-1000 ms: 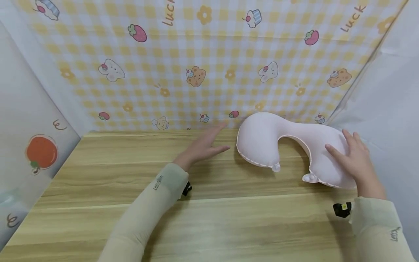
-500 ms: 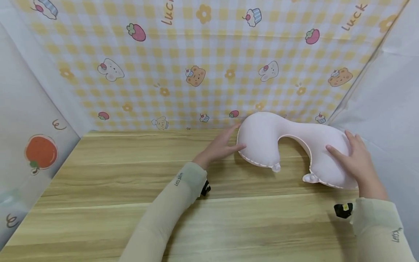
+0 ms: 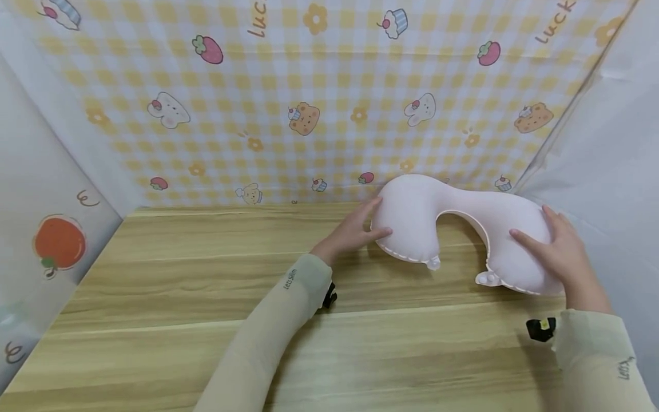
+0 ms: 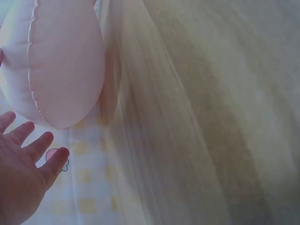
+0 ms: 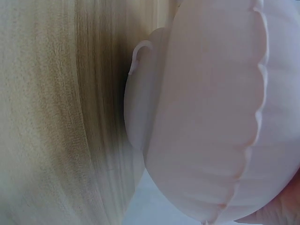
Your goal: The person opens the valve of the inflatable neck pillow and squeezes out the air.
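A pale pink inflatable U-shaped neck pillow (image 3: 465, 200) stands at the back right, its opening facing the person. Small clear tabs show at its two inner ends. My left hand (image 3: 352, 232) is at the pillow's left lobe, thumb over the front and fingers toward the far side. The left wrist view shows that hand's fingers (image 4: 35, 145) spread and extended beside the rounded, seamed pillow end (image 4: 65, 65). My right hand (image 3: 558, 249) rests on the right lobe, thumb and fingers extended and spread. In the right wrist view the lobe (image 5: 206, 112) hides most of that hand.
The wood-grain table (image 3: 154, 274) ends at a yellow checked backdrop (image 3: 231, 114) close behind the pillow. White sheets hang at the left (image 3: 31, 149) and right (image 3: 618, 171) sides. A black wrist device (image 3: 540, 329) sits by the right cuff.
My left hand has moved right, across the gap, to the pillow's left lobe. The right hand and the pillow have stayed almost in place.
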Tool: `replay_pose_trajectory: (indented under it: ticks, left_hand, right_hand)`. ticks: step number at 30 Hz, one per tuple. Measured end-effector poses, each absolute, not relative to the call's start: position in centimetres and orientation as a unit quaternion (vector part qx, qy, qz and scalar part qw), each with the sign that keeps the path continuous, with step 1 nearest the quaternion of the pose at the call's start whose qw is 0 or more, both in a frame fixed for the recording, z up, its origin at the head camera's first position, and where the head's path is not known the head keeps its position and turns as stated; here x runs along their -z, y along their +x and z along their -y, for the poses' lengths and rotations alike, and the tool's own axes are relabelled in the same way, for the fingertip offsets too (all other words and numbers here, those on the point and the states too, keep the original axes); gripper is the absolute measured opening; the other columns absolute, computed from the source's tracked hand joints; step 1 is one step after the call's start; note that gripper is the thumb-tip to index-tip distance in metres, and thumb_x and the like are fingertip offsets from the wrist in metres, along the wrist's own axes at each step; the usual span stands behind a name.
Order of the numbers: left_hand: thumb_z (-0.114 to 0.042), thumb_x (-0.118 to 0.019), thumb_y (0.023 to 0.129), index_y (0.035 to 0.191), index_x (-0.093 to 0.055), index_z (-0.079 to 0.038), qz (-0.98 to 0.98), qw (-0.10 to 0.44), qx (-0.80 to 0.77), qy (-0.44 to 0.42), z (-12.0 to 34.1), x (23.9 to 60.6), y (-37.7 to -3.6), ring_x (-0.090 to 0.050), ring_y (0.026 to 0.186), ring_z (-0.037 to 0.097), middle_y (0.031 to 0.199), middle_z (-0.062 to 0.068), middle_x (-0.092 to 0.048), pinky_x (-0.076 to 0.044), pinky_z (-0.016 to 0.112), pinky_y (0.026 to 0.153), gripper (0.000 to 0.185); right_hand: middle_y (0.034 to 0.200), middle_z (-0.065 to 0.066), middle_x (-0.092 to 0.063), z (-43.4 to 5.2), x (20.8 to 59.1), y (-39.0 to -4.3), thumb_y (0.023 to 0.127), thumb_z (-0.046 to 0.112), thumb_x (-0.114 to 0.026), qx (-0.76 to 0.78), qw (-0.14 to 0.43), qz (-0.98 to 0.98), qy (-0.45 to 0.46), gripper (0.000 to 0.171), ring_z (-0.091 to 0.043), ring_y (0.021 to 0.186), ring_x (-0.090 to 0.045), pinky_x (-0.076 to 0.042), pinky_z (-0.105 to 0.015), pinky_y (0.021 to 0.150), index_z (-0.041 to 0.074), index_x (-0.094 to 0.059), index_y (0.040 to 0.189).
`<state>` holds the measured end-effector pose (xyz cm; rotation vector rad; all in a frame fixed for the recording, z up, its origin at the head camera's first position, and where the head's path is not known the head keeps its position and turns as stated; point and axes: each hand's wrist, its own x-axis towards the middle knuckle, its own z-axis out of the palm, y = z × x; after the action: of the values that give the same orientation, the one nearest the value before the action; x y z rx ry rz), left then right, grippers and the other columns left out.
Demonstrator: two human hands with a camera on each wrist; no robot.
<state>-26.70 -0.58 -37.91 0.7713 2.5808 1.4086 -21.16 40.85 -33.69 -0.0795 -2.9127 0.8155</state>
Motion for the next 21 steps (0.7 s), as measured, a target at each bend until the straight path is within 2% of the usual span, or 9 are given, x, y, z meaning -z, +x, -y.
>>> replay_pose_trajectory:
  ticks: [6,21]
  left_hand:
    - [-0.04,-0.069,0.093,0.159,-0.024,-0.015,-0.847,0.042,-0.455,0.271,0.6,38.09,-26.64,-0.019,0.155,0.026,0.167,0.008,-0.018,-0.026,0.048,0.122,0.083]
    - [-0.038,-0.076,0.088,0.158,-0.024,-0.014,-0.857,0.017,-0.424,0.293,0.58,38.38,-25.74,-0.028,0.151,0.029,0.164,0.008,-0.024,-0.035,0.048,0.117,0.091]
  right_hand:
    - [0.158,-0.038,-0.007,-40.54,33.53,-21.24,0.096,0.05,-0.056,-0.267,0.049,0.962,-0.025,0.094,-0.065,0.139,-0.014,-0.017,-0.078,0.106,0.004,-0.003,0.159]
    - [0.158,-0.039,-0.008,-40.43,33.7,-20.68,0.095,0.048,-0.058,-0.268,0.058,0.961,-0.019,0.094,-0.065,0.138,-0.017,-0.02,-0.079,0.102,0.004,-0.005,0.159]
